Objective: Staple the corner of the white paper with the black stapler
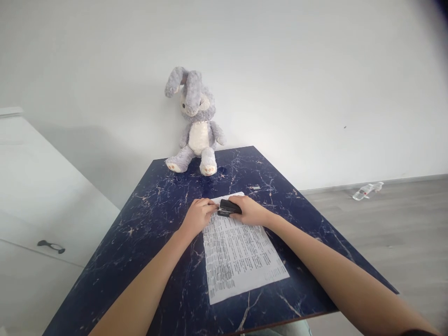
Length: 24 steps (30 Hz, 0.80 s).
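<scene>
A black stapler point(228, 208) lies across the upper part of a printed sheet of paper point(245, 261), its nose toward the left. My right hand point(252, 211) is closed around the stapler's back end from the right side. At the paper's upper left edge, my left hand point(201, 214) has its fingers drawn together on the sheet, their tips right by the stapler's nose. The paper's upper left corner is partly hidden by these fingers. Whether several sheets are stacked there I cannot tell.
The dark blue marbled table point(140, 242) stands against a white wall. A grey plush rabbit point(200, 135) sits at its far edge. A small pale object point(255, 188) lies beyond the paper. White drawers point(38, 200) stand on the left; clear plastic packaging point(367, 190) lies on the floor.
</scene>
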Each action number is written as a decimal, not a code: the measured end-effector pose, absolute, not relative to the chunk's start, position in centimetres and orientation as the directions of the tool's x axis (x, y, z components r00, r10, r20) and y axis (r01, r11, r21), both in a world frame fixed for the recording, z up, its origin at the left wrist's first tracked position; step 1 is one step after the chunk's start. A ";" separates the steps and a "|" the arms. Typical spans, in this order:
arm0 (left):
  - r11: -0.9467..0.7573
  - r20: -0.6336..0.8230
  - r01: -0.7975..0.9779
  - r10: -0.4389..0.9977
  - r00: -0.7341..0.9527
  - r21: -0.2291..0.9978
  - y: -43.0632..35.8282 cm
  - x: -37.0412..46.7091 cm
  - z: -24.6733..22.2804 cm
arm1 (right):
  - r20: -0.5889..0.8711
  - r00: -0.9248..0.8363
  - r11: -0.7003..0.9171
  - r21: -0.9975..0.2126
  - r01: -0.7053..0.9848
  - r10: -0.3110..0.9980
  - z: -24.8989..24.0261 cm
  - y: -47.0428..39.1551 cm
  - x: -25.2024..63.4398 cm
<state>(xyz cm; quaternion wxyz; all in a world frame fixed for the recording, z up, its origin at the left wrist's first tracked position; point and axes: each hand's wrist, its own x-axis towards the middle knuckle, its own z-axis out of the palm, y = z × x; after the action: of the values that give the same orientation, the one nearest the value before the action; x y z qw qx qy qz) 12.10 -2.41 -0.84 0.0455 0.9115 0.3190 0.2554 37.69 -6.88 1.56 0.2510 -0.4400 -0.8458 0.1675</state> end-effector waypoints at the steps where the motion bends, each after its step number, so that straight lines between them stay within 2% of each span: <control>1: -0.787 0.439 0.556 0.614 0.656 0.269 -2.4 12.2 -0.8 | 0.278 -0.486 0.557 -0.503 0.661 0.828 1.6 -6.9 37.7; 7: -0.748 0.424 0.548 0.663 0.616 0.373 -2.7 12.4 -0.8 | 0.261 -0.492 0.551 -0.516 0.655 0.830 1.9 -7.0 37.8; 12: -0.761 0.441 0.539 0.649 0.620 0.362 -2.6 12.3 -0.9 | 0.269 -0.487 0.552 -0.516 0.655 0.831 1.8 -7.0 37.8; 18: -0.804 0.500 0.528 0.587 0.637 0.272 -2.8 12.2 -0.8 | 0.280 -0.496 0.565 -0.509 0.649 0.822 1.7 -6.9 37.9; 24: -0.790 0.612 0.503 0.600 0.515 0.351 -2.9 12.2 -0.4 | 0.283 -0.499 0.570 -0.507 0.647 0.819 1.6 -6.9 37.9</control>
<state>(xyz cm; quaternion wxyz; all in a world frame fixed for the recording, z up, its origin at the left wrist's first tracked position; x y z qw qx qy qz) 12.16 -2.94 -0.40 0.0646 0.8679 0.3175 0.3764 37.89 -6.86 1.57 0.2532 -0.4316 -0.8490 0.1696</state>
